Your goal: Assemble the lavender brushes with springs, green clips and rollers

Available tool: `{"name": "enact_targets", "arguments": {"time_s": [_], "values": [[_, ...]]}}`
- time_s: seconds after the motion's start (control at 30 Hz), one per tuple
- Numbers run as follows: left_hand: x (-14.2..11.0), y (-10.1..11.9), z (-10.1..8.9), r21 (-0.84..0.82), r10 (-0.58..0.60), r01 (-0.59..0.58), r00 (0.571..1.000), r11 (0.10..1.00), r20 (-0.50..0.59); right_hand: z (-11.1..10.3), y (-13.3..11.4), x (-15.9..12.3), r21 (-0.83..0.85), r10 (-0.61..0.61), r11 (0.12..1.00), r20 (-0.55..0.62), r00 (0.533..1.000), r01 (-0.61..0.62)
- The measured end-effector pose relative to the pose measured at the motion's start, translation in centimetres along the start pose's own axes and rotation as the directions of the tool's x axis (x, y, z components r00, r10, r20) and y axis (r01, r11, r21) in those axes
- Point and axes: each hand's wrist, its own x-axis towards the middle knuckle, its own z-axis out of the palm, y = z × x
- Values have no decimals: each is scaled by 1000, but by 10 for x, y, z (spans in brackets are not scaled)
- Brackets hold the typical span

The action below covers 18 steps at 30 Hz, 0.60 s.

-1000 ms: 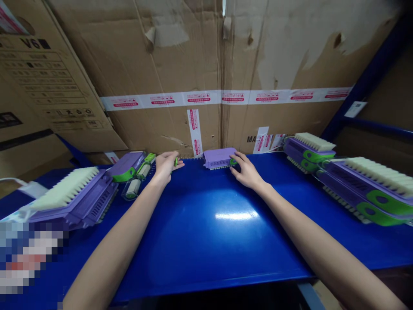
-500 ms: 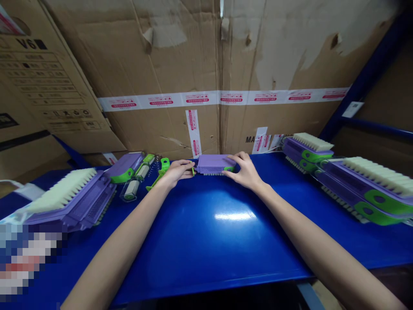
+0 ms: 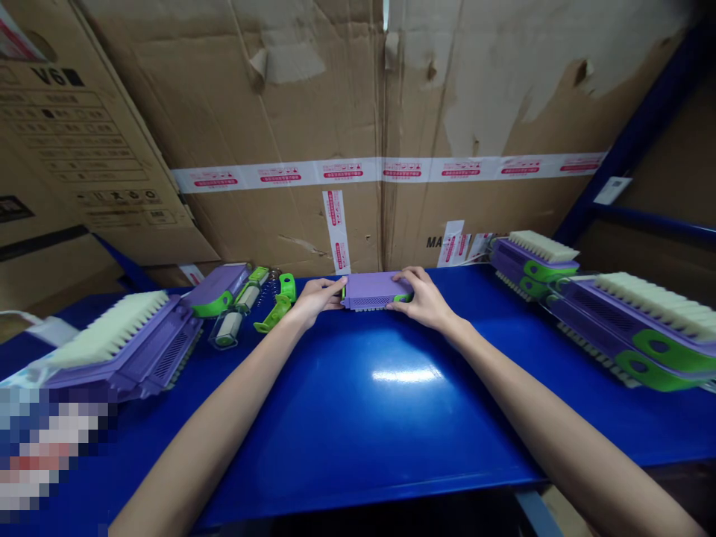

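Near the back of the blue surface lies a purple brush (image 3: 370,288) with a row of white bristles along its underside. My right hand (image 3: 424,300) grips its right end, thumb in front by a green end piece and fingers over the top. At the opposite end, my left hand (image 3: 318,301) pinches a small green end piece (image 3: 344,289) against the purple body; the fingers hide most of it. Just left of that hand lie loose green plastic parts (image 3: 275,312) and several metal springs (image 3: 271,280).
Stacked purple brushes stand on the right (image 3: 609,317) and at the left (image 3: 139,347). Another purple body with a green end (image 3: 218,291) lies beside small clear cases (image 3: 229,328). Cardboard (image 3: 268,127) walls the back of the blue table (image 3: 358,432).
My left hand has moved right, carrying the green end piece to the brush's left end and uncovering green parts behind it. The brush has come slightly nearer, with my right hand still on it.
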Motion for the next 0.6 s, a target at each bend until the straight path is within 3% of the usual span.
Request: {"name": "enact_targets", "arguments": {"time_s": [0.2, 0.43, 0.6], "values": [[0, 1, -5, 61, -21, 18, 999, 998, 48, 2, -3, -2, 14, 77, 997, 13, 997, -77], [-1, 3, -11, 79, -15, 1, 985, 997, 173, 1, -2, -3, 26, 61, 998, 1, 998, -61], [0, 6, -14, 83, -78, 67, 988, 994, 134, 2, -4, -3, 45, 56, 997, 11, 998, -57]]}}
